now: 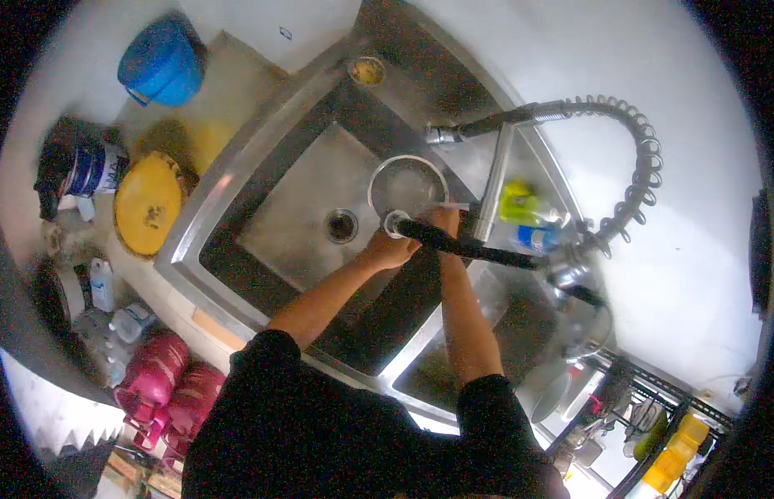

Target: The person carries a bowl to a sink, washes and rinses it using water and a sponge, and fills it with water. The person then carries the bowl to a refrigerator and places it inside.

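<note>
A round, thin-rimmed metal vessel (408,185) sits over the large sink basin, right of the drain (341,225). My right hand (444,220) is closed at its near right edge, by a short pale handle. My left hand (390,250) is at the vessel's lower edge, just below the faucet nozzle (396,223); its fingers are partly hidden and blurred. The black faucet spout (478,250) crosses above both hands.
A coiled spray hose (645,166) arches on the right, near a yellow-green item (517,202) and a blue-labelled bottle (536,239). Left of the sink stand a blue bucket (162,62), yellow lid (148,205) and pink containers (156,370). A rack (636,399) is lower right.
</note>
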Demonstrator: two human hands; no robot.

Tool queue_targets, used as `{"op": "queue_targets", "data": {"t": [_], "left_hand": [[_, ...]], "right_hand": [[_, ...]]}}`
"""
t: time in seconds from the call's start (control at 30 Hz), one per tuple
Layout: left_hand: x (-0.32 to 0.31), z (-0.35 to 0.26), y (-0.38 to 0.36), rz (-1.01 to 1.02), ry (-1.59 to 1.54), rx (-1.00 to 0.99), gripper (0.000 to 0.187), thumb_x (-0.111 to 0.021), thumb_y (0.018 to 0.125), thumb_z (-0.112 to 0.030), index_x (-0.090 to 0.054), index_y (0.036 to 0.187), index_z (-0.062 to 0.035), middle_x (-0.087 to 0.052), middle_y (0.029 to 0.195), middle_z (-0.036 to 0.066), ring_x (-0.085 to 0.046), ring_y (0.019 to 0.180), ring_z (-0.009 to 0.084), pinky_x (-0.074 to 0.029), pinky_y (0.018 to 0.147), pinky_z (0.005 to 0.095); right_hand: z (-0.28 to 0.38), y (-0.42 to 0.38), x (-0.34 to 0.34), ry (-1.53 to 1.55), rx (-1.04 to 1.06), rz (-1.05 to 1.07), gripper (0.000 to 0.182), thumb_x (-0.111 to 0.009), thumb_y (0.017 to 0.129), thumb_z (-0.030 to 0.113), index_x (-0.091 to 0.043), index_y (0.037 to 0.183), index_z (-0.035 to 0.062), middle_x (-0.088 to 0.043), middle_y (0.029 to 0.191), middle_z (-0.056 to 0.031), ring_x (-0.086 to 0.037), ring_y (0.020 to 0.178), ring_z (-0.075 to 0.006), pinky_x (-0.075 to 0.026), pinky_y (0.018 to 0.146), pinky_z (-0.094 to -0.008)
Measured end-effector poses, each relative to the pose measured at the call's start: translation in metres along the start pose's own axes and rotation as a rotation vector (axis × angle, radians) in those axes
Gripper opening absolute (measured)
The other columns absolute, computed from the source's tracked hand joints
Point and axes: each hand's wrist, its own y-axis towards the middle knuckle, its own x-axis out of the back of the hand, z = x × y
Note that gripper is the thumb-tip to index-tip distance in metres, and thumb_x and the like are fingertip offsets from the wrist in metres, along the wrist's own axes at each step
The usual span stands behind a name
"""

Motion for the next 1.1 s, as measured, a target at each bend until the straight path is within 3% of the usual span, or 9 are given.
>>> {"op": "queue_targets", "data": {"t": [0.1,0.33,0.43,0.57,0.63,0.7,0.9,1.03,1.1], "left_hand": [[0.01,-0.002,0.002,-0.003,0.08,0.018,0.023,-0.061,0.082,-0.023,-0.058,0.099,-0.007,-0.061,0.092,0.017,-0.056,0.093,0.0389,-0.044,0.081,0.0488],[0.027,-0.017,-0.004,0.195,0.189,0.058,0.022,-0.057,0.084,-0.024,-0.06,0.102,-0.0112,-0.062,0.09,0.016,-0.059,0.088,0.038,-0.047,0.079,0.0474],[0.094,-0.064,0.011,0.609,0.056,0.342,0.026,-0.052,0.087,-0.026,-0.061,0.108,-0.0128,-0.063,0.096,0.018,-0.06,0.093,0.0363,-0.048,0.083,0.048],[0.043,0.027,-0.045,0.284,0.435,-0.118,0.033,-0.052,0.087,-0.028,-0.059,0.117,-0.0151,-0.064,0.1,0.017,-0.062,0.094,0.0344,-0.049,0.081,0.0502],[0.077,-0.007,-0.028,-0.182,0.778,-0.056,0.036,-0.051,0.088,-0.029,-0.057,0.121,-0.0162,-0.062,0.105,0.018,-0.061,0.097,0.0341,-0.048,0.083,0.052],[0.071,-0.023,-0.006,-0.218,0.567,0.184,0.033,-0.051,0.087,-0.028,-0.059,0.117,-0.0157,-0.059,0.109,0.021,-0.059,0.102,0.0338,-0.044,0.089,0.0498],[-0.058,0.039,0.006,0.41,-0.46,0.223,0.031,-0.054,0.084,-0.025,-0.059,0.111,-0.0122,-0.052,0.117,0.024,-0.052,0.112,0.0328,-0.038,0.097,0.0426],[0.065,-0.017,0.031,0.798,-0.328,0.243,0.041,-0.057,0.083,-0.026,-0.052,0.12,-0.0107,-0.054,0.112,0.022,-0.052,0.112,0.0331,-0.038,0.097,0.041],[0.12,-0.052,0.043,0.541,0.163,0.097,0.051,-0.058,0.083,-0.031,-0.046,0.128,-0.0118,-0.05,0.123,0.022,-0.053,0.113,0.0315,-0.039,0.099,0.0394]], "right_hand": [[0.019,-0.011,-0.019,0.417,-0.125,-0.032,0.013,-0.062,0.076,0.014,-0.058,0.076,0.0009,-0.056,0.064,-0.011,-0.057,0.058,-0.0194,-0.045,0.052,-0.037],[-0.003,-0.018,-0.028,-0.105,-0.117,0.1,0.023,-0.063,0.076,0.015,-0.057,0.094,0.0018,-0.058,0.076,-0.0141,-0.058,0.066,-0.0273,-0.048,0.062,-0.0386],[0.029,-0.013,-0.013,-0.275,0.045,0.249,0.028,-0.064,0.075,0.015,-0.057,0.1,0.0038,-0.058,0.083,-0.0163,-0.059,0.073,-0.0318,-0.048,0.067,-0.0415],[0.08,-0.003,-0.009,-0.439,0.138,0.33,0.036,-0.066,0.074,0.016,-0.056,0.108,0.0064,-0.058,0.092,-0.0194,-0.06,0.082,-0.038,-0.05,0.074,-0.0454],[0.094,0.001,-0.015,-0.52,0.122,0.294,0.041,-0.067,0.074,0.016,-0.056,0.112,0.0077,-0.058,0.097,-0.0209,-0.06,0.086,-0.041,-0.05,0.077,-0.0473],[0.105,0.003,-0.015,-0.554,0.076,0.231,0.042,-0.067,0.074,0.017,-0.055,0.113,0.0082,-0.057,0.103,-0.0219,-0.06,0.088,-0.0419,-0.05,0.077,-0.0487],[0.04,0.011,0.024,-0.514,0.178,0.267,0.04,-0.065,0.078,0.02,-0.054,0.114,0.008,-0.056,0.109,-0.0222,-0.059,0.094,-0.0404,-0.049,0.078,-0.0487],[0.01,0.01,0.058,-0.434,0.003,0.416,0.038,-0.064,0.079,0.021,-0.055,0.113,0.0078,-0.056,0.107,-0.0212,-0.059,0.093,-0.039,-0.049,0.078,-0.0478],[0.007,0.007,0.061,-0.404,-0.029,0.476,0.037,-0.063,0.079,0.021,-0.055,0.112,0.0077,-0.057,0.107,-0.0208,-0.059,0.093,-0.0384,-0.049,0.078,-0.0474]]}}
